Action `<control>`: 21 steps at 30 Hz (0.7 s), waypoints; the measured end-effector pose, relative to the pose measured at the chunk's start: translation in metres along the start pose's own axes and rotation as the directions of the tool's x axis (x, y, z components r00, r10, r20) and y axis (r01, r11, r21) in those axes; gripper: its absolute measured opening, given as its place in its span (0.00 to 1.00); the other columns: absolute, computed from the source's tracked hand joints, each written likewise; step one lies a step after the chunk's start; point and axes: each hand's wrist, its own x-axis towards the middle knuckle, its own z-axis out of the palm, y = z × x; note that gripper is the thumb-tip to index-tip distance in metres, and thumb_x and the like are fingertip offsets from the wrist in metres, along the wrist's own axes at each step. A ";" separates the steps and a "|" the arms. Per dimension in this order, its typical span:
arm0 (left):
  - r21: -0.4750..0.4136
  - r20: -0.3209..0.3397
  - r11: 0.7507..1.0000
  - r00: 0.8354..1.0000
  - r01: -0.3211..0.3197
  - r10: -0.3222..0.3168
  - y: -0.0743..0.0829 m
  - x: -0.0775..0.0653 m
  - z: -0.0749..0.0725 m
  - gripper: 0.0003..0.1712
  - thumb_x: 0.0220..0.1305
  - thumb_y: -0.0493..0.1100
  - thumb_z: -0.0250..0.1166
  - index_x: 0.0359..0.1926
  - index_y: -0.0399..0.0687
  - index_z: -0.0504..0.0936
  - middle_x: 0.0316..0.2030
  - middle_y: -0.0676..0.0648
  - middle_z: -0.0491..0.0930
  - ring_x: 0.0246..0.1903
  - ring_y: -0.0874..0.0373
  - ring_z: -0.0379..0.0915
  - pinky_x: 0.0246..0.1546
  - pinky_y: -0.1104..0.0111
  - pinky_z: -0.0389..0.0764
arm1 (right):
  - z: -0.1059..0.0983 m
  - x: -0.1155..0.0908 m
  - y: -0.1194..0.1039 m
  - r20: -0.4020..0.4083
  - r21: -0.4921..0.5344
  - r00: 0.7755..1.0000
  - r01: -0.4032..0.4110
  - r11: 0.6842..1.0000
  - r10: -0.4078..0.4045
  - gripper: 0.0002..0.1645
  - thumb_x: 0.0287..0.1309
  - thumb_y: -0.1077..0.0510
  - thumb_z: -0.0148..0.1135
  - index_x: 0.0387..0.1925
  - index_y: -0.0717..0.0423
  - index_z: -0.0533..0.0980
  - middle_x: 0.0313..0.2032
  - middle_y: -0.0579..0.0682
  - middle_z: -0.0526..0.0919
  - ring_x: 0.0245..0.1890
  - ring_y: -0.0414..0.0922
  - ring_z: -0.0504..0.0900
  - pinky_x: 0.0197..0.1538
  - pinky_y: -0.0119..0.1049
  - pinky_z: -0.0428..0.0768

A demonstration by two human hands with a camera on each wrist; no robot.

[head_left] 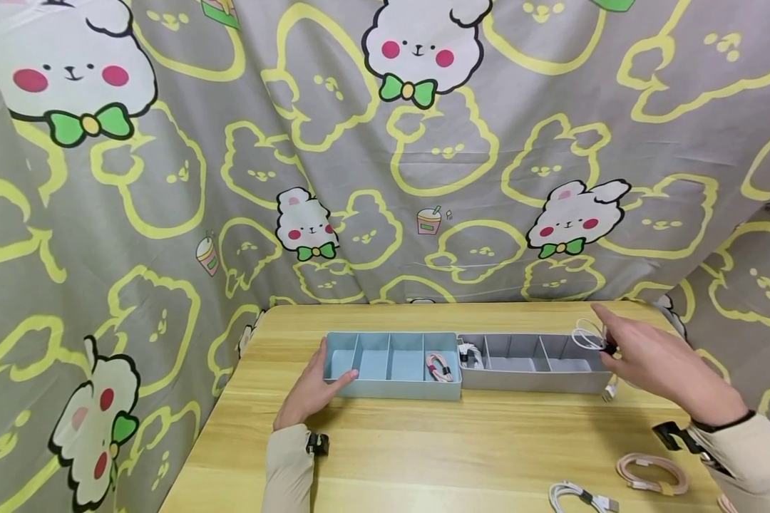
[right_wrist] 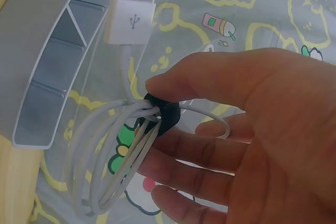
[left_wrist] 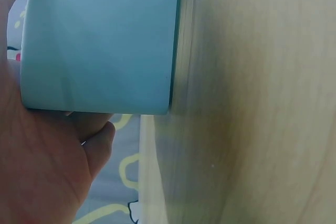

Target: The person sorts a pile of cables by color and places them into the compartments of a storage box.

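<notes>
My left hand [head_left: 311, 388] grips the left end of a blue divided organizer box [head_left: 398, 390], its thumb along the front wall. In the left wrist view the plain end wall of this box [left_wrist: 102, 45] fills the upper left, against the palm. My right hand [head_left: 670, 363] pinches a coiled white USB cable [right_wrist: 86, 156] between thumb and fingers at its black strap [right_wrist: 169, 115]. The cable's USB plug [head_left: 609, 390] hangs down by the right end of a grey divided organizer box [head_left: 532, 382]. That hand is above the grey box's right end.
A pink cable [head_left: 433, 368] lies in the blue box's rightmost compartment, a white cable [head_left: 472, 354] in the grey box's leftmost. Front right on the wooden table [head_left: 391, 456] lie another pink cable [head_left: 625, 476] and another white cable [head_left: 557, 490]. A patterned curtain [head_left: 372, 164] hangs behind.
</notes>
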 end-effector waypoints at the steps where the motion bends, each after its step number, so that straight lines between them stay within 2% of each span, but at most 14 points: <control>1: 0.002 0.001 1.000 1.000 0.001 -0.001 0.000 0.000 0.000 0.69 0.61 0.81 0.59 0.83 0.60 0.28 0.84 0.39 0.40 0.81 0.35 0.46 0.76 0.35 0.57 | 0.000 0.001 0.000 0.001 -0.005 1.000 0.000 1.000 0.000 0.48 0.57 0.61 0.72 0.73 0.72 0.60 0.29 0.41 0.79 0.22 0.34 0.66 0.24 0.30 0.63; 6: 0.001 -0.001 1.000 1.000 0.006 -0.006 -0.001 0.001 0.001 0.69 0.60 0.81 0.59 0.84 0.60 0.28 0.84 0.40 0.40 0.81 0.36 0.46 0.77 0.36 0.56 | -0.001 0.005 -0.001 -0.010 -0.014 1.000 0.009 1.000 -0.009 0.43 0.56 0.61 0.71 0.70 0.68 0.64 0.27 0.41 0.77 0.22 0.35 0.66 0.24 0.31 0.61; 13: -0.001 -0.001 1.000 1.000 -0.011 0.011 -0.001 0.001 0.000 0.69 0.61 0.80 0.60 0.83 0.59 0.28 0.84 0.39 0.40 0.81 0.36 0.44 0.77 0.36 0.56 | -0.003 0.010 -0.002 -0.008 -0.031 1.000 0.025 0.999 -0.025 0.47 0.55 0.62 0.71 0.73 0.70 0.61 0.25 0.39 0.75 0.21 0.34 0.65 0.24 0.31 0.61; 21: 0.003 0.000 1.000 1.000 -0.019 0.019 -0.002 0.001 0.001 0.68 0.62 0.79 0.59 0.84 0.57 0.29 0.84 0.40 0.40 0.82 0.37 0.43 0.77 0.35 0.55 | -0.002 0.019 -0.005 0.023 -0.021 0.999 0.025 0.999 -0.025 0.47 0.57 0.62 0.69 0.74 0.71 0.61 0.24 0.39 0.72 0.20 0.36 0.64 0.24 0.31 0.61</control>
